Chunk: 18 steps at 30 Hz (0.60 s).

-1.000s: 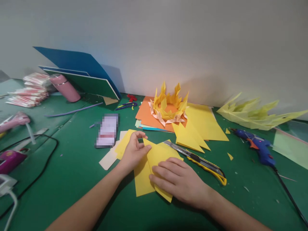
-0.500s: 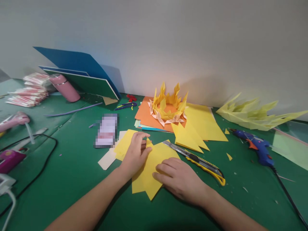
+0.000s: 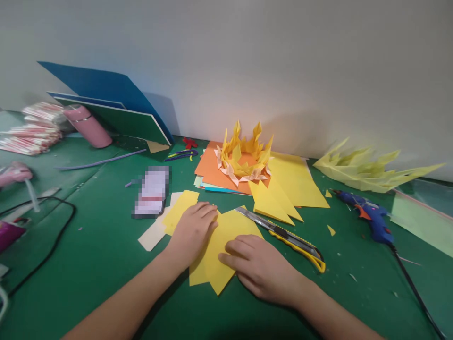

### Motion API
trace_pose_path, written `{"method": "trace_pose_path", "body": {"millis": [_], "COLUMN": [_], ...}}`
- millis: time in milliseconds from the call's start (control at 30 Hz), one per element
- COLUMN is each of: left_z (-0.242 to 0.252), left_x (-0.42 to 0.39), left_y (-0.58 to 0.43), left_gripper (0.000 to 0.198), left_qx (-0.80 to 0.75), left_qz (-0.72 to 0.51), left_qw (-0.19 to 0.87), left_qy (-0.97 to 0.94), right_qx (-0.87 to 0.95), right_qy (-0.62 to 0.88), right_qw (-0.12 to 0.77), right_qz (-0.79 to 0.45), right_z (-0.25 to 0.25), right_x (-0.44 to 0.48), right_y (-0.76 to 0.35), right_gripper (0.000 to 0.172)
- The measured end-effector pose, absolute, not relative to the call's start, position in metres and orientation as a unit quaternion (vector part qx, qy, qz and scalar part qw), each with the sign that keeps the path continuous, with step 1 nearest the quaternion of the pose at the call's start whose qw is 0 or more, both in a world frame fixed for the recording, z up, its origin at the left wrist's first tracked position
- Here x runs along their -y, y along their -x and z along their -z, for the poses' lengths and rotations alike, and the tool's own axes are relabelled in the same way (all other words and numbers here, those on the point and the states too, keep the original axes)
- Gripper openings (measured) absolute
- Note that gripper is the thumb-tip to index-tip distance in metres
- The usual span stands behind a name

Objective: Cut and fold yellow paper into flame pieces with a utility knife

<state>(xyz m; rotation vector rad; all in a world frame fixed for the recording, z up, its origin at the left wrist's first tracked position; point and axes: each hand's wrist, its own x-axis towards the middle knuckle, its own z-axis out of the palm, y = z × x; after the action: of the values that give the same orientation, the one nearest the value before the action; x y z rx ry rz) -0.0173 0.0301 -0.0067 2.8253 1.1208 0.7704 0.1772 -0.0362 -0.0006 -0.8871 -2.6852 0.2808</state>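
Observation:
A folded yellow paper sheet (image 3: 230, 231) lies on the green mat (image 3: 106, 255) in front of me. My left hand (image 3: 193, 231) rests flat on its left part, fingers stretched toward the fold. My right hand (image 3: 260, 267) presses down on the paper's lower right part, fingers extended and lying flat. Another yellow sheet (image 3: 180, 210) lies under the left hand's far side. A yellow utility knife (image 3: 283, 232) lies just right of the paper, blade pointing away to the left.
A yellow and pink folded paper crown (image 3: 244, 156) sits on orange sheets (image 3: 208, 170). Yellow cut sheets (image 3: 290, 184), a blue glue gun (image 3: 371, 217) with cord, pale yellow folded spikes (image 3: 371, 167), a phone (image 3: 152, 191), pink bottle (image 3: 88, 125) and leaning boards (image 3: 113, 106) surround.
The left hand went from pinching the paper's upper corner to lying flat on the folded paper. The paper got folded over and turned slightly; the right hand stayed pressing it.

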Motion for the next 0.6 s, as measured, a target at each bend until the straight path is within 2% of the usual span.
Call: {"method": "trace_pose_path", "body": {"millis": [133, 333, 500, 600], "left_z": [0.009, 0.009, 0.003, 0.003], "left_x": [-0.028, -0.03, -0.032, -0.033], "left_y": [0.017, 0.016, 0.017, 0.021], "left_gripper": [0.018, 0.014, 0.007, 0.015], "left_qx": [-0.359, -0.351, -0.364, -0.372], "left_qz": [-0.218, -0.215, -0.203, -0.187], "left_qw": [-0.064, -0.051, -0.009, 0.016], "left_qy": [-0.905, -0.91, -0.909, -0.909], "right_qx": [0.937, 0.928, 0.929, 0.932], "right_qy": [0.289, 0.236, 0.254, 0.261], "right_qw": [0.181, 0.288, 0.266, 0.242], "right_qz": [-0.07, -0.002, -0.027, -0.067], "right_z": [0.004, 0.011, 0.011, 0.011], "right_x": [0.036, 0.038, 0.037, 0.035], "right_y": [-0.18, -0.183, -0.183, -0.185], "right_gripper": [0.025, 0.027, 0.026, 0.027]}}
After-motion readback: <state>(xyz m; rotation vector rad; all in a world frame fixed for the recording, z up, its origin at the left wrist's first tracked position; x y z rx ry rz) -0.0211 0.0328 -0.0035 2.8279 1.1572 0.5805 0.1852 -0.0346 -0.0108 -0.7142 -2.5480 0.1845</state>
